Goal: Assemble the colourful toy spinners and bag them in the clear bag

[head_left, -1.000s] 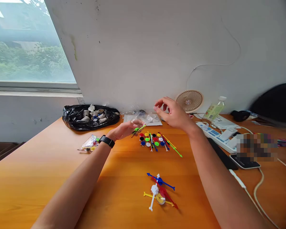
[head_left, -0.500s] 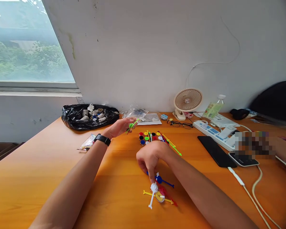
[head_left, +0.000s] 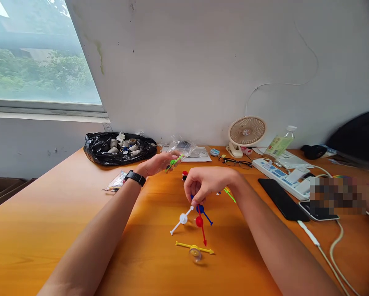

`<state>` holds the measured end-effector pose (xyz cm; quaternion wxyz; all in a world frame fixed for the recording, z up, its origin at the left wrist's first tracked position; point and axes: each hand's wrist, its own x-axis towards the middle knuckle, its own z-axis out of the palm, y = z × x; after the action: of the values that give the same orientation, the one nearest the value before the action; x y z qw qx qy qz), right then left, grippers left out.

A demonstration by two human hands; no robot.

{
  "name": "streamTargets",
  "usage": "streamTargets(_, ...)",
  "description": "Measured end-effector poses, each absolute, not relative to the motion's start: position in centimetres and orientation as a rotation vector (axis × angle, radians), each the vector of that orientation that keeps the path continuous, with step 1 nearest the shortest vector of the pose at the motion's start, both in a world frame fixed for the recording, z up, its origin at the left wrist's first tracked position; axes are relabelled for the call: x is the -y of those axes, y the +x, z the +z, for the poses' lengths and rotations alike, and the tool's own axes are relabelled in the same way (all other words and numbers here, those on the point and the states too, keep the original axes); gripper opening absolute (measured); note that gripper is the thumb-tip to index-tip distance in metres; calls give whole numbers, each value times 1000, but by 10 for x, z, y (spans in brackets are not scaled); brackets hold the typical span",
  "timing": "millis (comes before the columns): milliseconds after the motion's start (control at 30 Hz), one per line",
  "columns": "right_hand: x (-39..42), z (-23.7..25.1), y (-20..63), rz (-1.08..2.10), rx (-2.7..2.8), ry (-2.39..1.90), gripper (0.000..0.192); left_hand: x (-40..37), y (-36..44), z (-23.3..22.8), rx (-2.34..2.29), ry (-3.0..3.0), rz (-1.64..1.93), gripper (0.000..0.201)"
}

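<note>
Now your right hand point(head_left: 207, 185) pinches three thin plastic arrow sticks with round middles just above the orange wooden table point(head_left: 79, 230): one white arrow stick point(head_left: 182, 219), one blue arrow stick point(head_left: 202, 210) and one red arrow stick point(head_left: 200, 224). One yellow arrow stick point(head_left: 194, 248) lies flat on the table just below them. Your left hand point(head_left: 157, 164) holds one green arrow stick point(head_left: 174, 162) and a clear plastic bag point(head_left: 182, 147) farther back. One black bag of spools point(head_left: 119, 148) and one small white fan point(head_left: 246, 132) sit by the white wall point(head_left: 187, 61).

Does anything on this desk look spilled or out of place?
Nothing looks spilled or broken. The only loose piece is the yellow arrow stick, lying flat by itself on the table, apart from the bunch held in the right hand.
</note>
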<state>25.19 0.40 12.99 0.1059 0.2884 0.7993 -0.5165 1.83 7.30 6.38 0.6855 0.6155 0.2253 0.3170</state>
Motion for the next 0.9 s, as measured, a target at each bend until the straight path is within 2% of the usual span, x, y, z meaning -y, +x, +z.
streamTargets(167,10,160,267,-1582,-2479,890,24,-72,20,62,-496,1413,655,42)
streamTargets(267,14,171,276,-1624,-2684,995,27,-70,20,62,-456,1440,617,44)
streamTargets(433,14,184,294,-1608,-3382,1510,25,-68,19,62,-391,1475,581,44)
streamTargets(600,11,191,306,-1145,-3769,1995,22,-66,24,63,-367,1490,543,52)
streamTargets(900,4,178,295,-416,-3714,1996,18,-57,33,71,-311,1521,540,47)
